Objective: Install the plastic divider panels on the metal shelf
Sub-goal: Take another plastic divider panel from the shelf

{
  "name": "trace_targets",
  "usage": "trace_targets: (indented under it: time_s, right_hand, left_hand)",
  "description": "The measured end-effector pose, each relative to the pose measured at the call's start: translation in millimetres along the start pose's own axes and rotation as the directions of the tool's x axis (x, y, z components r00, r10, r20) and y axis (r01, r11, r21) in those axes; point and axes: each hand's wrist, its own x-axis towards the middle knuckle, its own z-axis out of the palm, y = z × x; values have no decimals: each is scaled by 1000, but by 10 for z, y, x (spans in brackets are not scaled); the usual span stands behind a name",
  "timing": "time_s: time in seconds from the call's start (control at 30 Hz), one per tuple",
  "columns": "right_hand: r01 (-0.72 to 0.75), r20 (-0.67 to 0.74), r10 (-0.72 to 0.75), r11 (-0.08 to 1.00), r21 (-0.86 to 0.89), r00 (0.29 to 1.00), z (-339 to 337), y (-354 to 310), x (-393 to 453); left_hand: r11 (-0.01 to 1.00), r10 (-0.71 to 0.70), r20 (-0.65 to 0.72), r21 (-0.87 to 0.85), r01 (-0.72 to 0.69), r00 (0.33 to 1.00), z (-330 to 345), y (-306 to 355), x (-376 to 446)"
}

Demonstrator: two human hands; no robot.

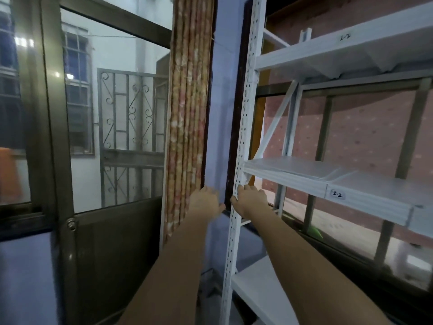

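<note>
A white metal shelf point(288, 179) with a perforated front upright point(243, 127) fills the right half of the view. Translucent plastic panels point(304, 168) lie flat on the middle shelf, which is labelled 3-2. My right hand point(250, 200) is behind the upright just below that shelf, with the fingers curled around the post. My left hand point(206, 201) reaches beside the upright, next to the rolled curtain, its fingers bent and nothing visible in them. Both forearms stretch out from the bottom of the frame.
A rolled patterned curtain point(189, 113) hangs just left of the shelf. A dark metal door with glass point(58, 137) stands at the left. A window frame point(328, 141) runs behind the shelf. The upper shelf point(339, 57) is labelled 2-2, and a lower shelf point(255, 285) sits below.
</note>
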Motion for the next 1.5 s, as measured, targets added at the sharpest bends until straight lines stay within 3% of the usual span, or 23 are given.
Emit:
trace_targets:
  time_s: [0.27,0.4,0.5,0.63,0.8,0.93,1.1,1.27,1.5]
  right_hand:
    - [-107,-74,106,994,-11,992,40,-1,875]
    - [-189,-140,183,982,-29,973,-59,121,1267]
    - [-278,-164,265,959,-55,950,-123,349,1436]
    - [-447,-122,434,888,-113,893,-144,748,1522]
    - [-572,-119,559,809,-139,820,-155,1230,1695]
    - [-640,-116,630,755,-141,768,-134,1598,1812]
    - [-767,54,769,639,-65,637,-53,2126,1987]
    - [-823,147,821,564,-63,551,53,2494,2069]
    - [-862,188,850,506,-39,491,301,2799,2167]
  left_hand:
    - [997,72,0,12,-72,997,187,-377,924]
    - [989,149,-103,-4,-150,983,186,-488,1490]
    - [967,234,-202,-50,-248,951,209,-370,1879]
    - [916,352,-225,-118,-384,909,334,-57,2258]
    - [896,372,-277,-144,-421,886,383,195,2714]
    - [901,375,-242,-133,-413,895,378,408,3053]
    - [887,393,-185,-181,-425,900,320,706,3469]
    - [902,392,12,-201,-382,920,324,984,3765]
    - [940,329,187,-158,-302,926,470,1078,3952]
